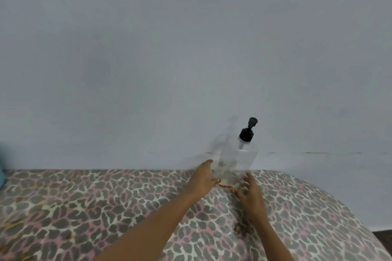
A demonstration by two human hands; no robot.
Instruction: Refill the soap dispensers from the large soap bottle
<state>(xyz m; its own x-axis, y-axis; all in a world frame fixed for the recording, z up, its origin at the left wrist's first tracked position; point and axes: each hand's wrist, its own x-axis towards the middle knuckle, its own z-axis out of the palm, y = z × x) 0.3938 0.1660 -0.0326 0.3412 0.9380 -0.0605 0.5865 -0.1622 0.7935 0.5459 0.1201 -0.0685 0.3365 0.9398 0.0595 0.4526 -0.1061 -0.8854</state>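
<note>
A clear soap dispenser [247,154] with a black pump top stands upright at the far edge of the table, against the wall. Just left of and in front of it is a blurred, see-through bottle shape [222,154]; I cannot tell whether it has a cap. My left hand [203,177] wraps its thumb and fingers round the base of that blurred bottle. My right hand [251,193] is at the base from the right, fingers spread and relaxed, touching or nearly touching it. The large soap bottle is not clearly in view.
A leopard-print cloth [106,207] in pink, grey and cream covers the table, whose right edge curves away. A plain grey-blue wall [191,48] rises directly behind the bottles. A blue object [1,167] shows at the left edge.
</note>
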